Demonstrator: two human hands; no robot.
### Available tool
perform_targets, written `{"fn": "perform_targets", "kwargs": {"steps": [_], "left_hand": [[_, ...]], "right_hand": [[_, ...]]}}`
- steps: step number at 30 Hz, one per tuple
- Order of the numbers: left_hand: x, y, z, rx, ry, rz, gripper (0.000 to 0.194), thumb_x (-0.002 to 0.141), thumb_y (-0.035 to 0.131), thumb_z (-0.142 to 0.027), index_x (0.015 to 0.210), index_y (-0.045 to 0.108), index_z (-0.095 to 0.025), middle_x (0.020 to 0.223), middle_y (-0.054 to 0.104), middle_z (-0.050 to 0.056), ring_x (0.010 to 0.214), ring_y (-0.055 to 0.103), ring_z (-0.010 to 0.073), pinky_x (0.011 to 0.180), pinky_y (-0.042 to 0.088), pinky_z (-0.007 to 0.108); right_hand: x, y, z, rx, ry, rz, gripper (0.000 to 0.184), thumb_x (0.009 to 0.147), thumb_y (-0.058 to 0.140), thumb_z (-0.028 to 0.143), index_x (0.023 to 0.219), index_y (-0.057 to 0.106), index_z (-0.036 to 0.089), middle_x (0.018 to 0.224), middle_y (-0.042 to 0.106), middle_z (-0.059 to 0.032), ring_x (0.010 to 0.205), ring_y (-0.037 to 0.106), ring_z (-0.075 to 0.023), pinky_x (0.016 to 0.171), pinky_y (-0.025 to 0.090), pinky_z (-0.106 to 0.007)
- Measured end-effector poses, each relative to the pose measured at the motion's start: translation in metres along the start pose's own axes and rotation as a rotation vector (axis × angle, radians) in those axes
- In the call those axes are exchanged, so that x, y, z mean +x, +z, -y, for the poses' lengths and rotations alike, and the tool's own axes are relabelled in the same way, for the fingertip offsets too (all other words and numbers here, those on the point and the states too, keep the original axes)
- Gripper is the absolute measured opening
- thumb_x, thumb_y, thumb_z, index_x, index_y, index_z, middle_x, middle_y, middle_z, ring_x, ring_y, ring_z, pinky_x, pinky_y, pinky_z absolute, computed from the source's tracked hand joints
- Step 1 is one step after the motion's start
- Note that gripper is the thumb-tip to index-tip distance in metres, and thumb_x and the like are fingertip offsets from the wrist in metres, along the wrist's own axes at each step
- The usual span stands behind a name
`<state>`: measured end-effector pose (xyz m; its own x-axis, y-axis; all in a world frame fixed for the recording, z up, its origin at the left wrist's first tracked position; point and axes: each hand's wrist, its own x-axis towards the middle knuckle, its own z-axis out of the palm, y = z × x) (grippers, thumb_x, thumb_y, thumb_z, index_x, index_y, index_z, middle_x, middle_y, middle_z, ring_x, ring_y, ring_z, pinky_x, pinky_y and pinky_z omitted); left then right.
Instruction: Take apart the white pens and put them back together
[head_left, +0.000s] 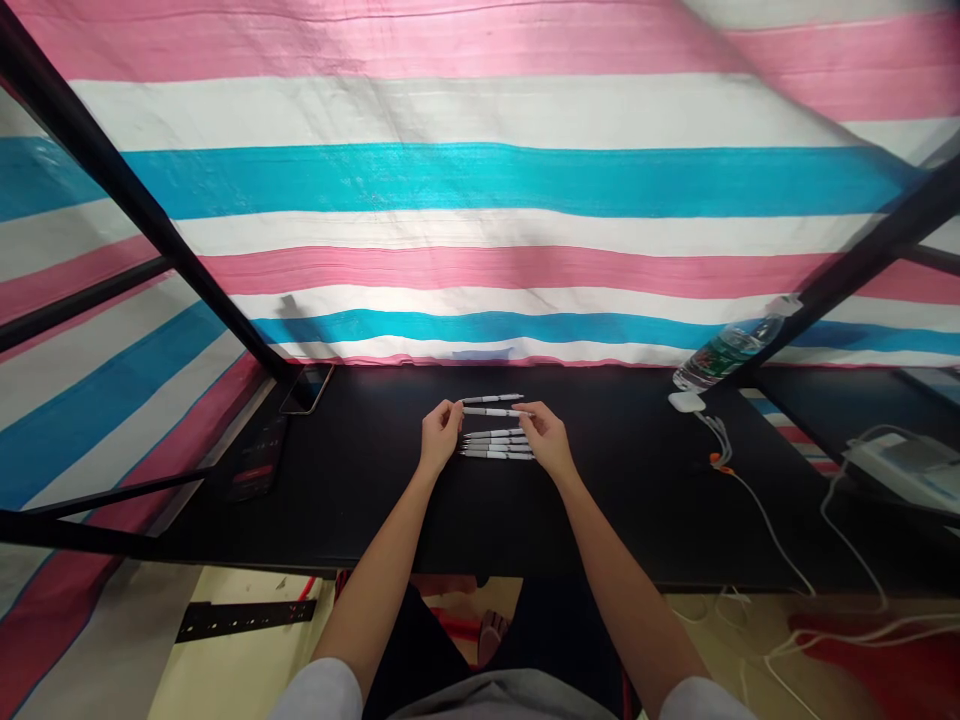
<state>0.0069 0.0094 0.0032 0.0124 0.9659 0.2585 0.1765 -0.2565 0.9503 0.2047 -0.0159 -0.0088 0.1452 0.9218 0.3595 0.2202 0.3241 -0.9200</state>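
White-and-grey pens (pixel 495 442) lying parallel, center of frame

Left hand (pixel 441 435) and right hand (pixel 546 440), partly open, place fingertips at opposite ends of the second pen (pixel 491 411) from the top on the black surface (pixel 360 480); grip cannot be determined.

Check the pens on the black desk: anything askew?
The topmost slim white pen sits askew: its right end rises, while the white pens below lie nearly parallel. It lies just beyond the left hand.
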Motion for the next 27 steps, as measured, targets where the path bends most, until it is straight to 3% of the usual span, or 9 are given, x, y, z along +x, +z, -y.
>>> {"fn": "perform_targets", "kwargs": {"steps": [5,10,13,17,20,22,27], "left_hand": [[0.001,-0.001,0.004,0.062,0.025,-0.035,0.047,0.089,0.047,-0.054,0.058,0.041,-0.019,0.055,0.037,-0.003,0.053,0.035,0.0096,0.053,0.031,0.024],[0.000,-0.002,0.004,0.106,0.016,-0.063,0.051,0.089,0.047,-0.054,0.054,0.035,-0.019,0.053,0.031,-0.004,0.052,0.031,0.0090,0.052,0.027,0.024],[0.000,-0.001,0.004,0.099,0.020,-0.065,0.051,0.088,0.049,-0.053,0.054,0.037,-0.018,0.053,0.031,-0.004,0.052,0.031,0.0086,0.052,0.026,0.024],[-0.001,0.000,0.005,0.034,0.023,-0.015,0.043,0.089,0.050,-0.050,0.062,0.051,-0.017,0.054,0.039,-0.004,0.053,0.037,0.0089,0.054,0.030,0.023],[-0.002,0.002,0.004,-0.067,0.000,0.094,0.030,0.085,0.058,-0.045,0.090,0.066,-0.016,0.063,0.054,-0.001,0.060,0.049,0.0111,0.059,0.038,0.023],[-0.002,0.002,0.002,-0.133,-0.030,0.179,0.035,0.081,0.064,-0.040,0.107,0.066,-0.017,0.073,0.062,0.002,0.067,0.055,0.0130,0.063,0.042,0.024],[-0.002,0.004,-0.002,-0.195,-0.074,0.218,0.034,0.080,0.066,-0.039,0.103,0.067,-0.014,0.078,0.068,0.006,0.070,0.060,0.0143,0.064,0.045,0.024]], "right_hand": [[-0.003,0.003,0.006,-0.183,-0.114,0.041,0.020,0.087,0.057,0.037,0.085,0.071,0.023,0.082,0.059,-0.0033,0.065,0.053,-0.0149,0.059,0.045,-0.028],[-0.005,0.003,0.004,-0.300,-0.263,0.090,0.021,0.089,0.054,0.031,0.101,0.069,0.023,0.087,0.054,-0.0043,0.080,0.056,-0.0180,0.073,0.049,-0.031],[-0.005,0.005,0.000,-0.367,-0.354,0.105,0.021,0.090,0.051,0.026,0.102,0.068,0.023,0.086,0.050,-0.0045,0.080,0.054,-0.0181,0.073,0.049,-0.032],[-0.006,0.006,-0.001,-0.394,-0.384,0.070,0.019,0.089,0.049,0.018,0.098,0.066,0.022,0.089,0.052,-0.0055,0.084,0.055,-0.0186,0.078,0.049,-0.032],[-0.006,0.006,0.000,-0.373,-0.350,0.077,0.018,0.088,0.046,0.014,0.095,0.062,0.021,0.090,0.056,-0.0055,0.084,0.058,-0.0181,0.078,0.048,-0.030],[-0.006,0.006,-0.001,-0.379,-0.322,0.081,0.019,0.087,0.045,0.013,0.094,0.061,0.020,0.090,0.058,-0.0054,0.084,0.058,-0.0182,0.076,0.048,-0.030],[-0.006,0.007,-0.005,-0.517,-0.372,0.080,0.022,0.091,0.048,0.021,0.107,0.063,0.019,0.091,0.067,-0.0063,0.080,0.059,-0.0199,0.075,0.044,-0.033]]}}
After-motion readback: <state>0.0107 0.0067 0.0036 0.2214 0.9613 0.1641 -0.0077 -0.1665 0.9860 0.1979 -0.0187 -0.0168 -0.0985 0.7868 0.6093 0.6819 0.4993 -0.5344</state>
